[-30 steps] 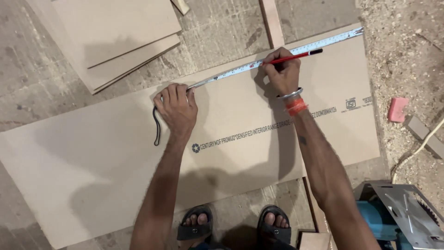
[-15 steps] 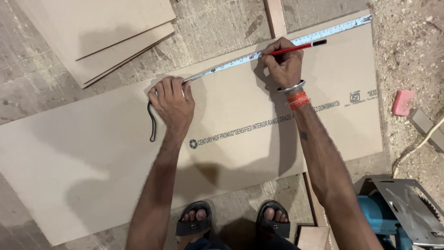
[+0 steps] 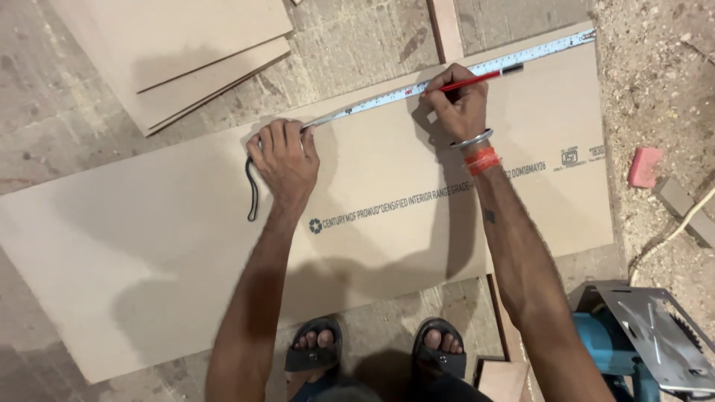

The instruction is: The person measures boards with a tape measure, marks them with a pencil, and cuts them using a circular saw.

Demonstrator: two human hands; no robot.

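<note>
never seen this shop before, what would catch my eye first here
A long brown board lies across the floor, with a tape measure stretched along its far edge. The left hand pins the tape while the right hand holds a red pencil to it. A teal circular saw sits at lower right.

A stack of boards (image 3: 186, 59) lies at eleven o'clock, a pink block (image 3: 645, 167) at three, and a teal circular saw (image 3: 640, 342) at five.

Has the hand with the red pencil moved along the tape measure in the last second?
Cannot tell: the right hand sits slightly higher in view, but so does the board; the camera shifted.
</note>
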